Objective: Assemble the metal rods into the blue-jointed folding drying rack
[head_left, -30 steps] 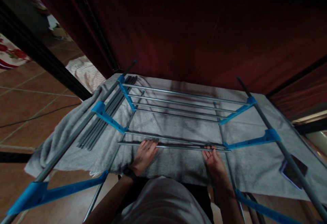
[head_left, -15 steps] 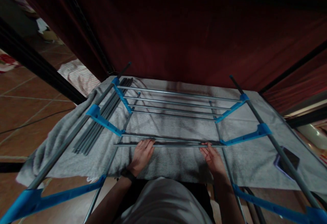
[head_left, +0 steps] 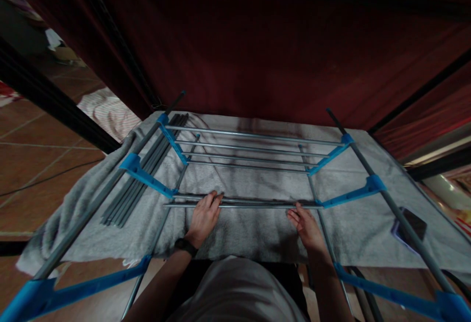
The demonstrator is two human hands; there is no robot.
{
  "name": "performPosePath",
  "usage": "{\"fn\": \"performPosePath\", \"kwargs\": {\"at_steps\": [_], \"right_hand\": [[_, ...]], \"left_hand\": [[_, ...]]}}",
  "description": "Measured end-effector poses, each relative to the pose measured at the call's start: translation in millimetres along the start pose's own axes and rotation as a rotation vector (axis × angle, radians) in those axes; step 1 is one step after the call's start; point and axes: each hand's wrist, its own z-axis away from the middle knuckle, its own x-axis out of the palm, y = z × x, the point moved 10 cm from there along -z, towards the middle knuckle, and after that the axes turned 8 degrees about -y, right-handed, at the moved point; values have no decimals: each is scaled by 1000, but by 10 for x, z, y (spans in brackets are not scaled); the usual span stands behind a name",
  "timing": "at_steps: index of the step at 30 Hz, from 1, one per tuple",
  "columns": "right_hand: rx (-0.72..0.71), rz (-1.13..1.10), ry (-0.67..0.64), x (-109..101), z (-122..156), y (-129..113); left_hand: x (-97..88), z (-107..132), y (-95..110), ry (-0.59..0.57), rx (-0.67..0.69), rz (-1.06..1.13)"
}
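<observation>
Metal rod (head_left: 257, 207): lengthwise left-right, right tip indistinct
Left hand (head_left: 203, 216): grip wraps rod, partly hiding it
Right hand (head_left: 304, 225): grip pinches rod

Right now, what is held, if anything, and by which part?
The nearest crosswise rod: left hand grips it left of its middle, right hand touches it nearer the right end.

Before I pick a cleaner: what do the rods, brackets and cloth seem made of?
Rods: probably metal, smooth grey, given the bright streaks. Brackets: likely plastic, solid blue with moulded-looking shapes. Cloth: seemingly fleece or towelling, matte grey with soft folds.
</observation>
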Motion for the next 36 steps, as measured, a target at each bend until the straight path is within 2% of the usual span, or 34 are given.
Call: {"fn": "performPosePath", "kwargs": {"at_steps": [3, 8, 14, 21, 28, 36], "right_hand": [[62, -26, 37, -12, -26, 10], [152, -118, 212, -82, -95, 91], [162, -135, 241, -77, -152, 98], [263, -121, 152, -20, -107, -9], [21, -264, 144, 65, -236, -317], [67, -345, 56, 277, -508, -172]], "left_hand": [[33, -9, -17, -18, 4, -5], [82, -42, -13, -101, 13, -14], [45, -99, -13, -125, 0, 11], [-18, -93, 15, -112, 45, 32], [-103, -214, 78, -89, 71, 55], [-125, -353, -64, -126, 36, 16]]}}
